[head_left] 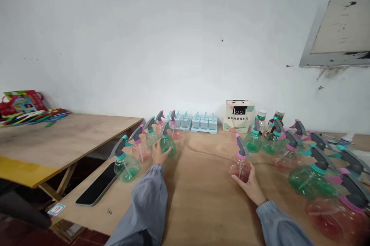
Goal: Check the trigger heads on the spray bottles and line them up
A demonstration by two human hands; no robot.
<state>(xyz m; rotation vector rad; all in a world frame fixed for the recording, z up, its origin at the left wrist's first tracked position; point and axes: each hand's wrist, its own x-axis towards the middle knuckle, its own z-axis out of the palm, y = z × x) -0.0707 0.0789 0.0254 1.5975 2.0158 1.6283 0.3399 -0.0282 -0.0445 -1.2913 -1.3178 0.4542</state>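
My left hand is closed around a green spray bottle with a grey and teal trigger head, standing among other bottles on the left of the table. My right hand grips a pink spray bottle with a grey and pink head, right of the middle. Close to my left hand are a pink bottle and a green bottle. To the right of my right hand stand several more, among them a pink bottle and a large green bottle. My fingertips behind both held bottles are partly hidden.
A black phone lies at the table's left edge. Along the wall stand light-blue popsicle molds, a paper bag and white-capped bottles. Across a gap, a second table holds colourful strips.
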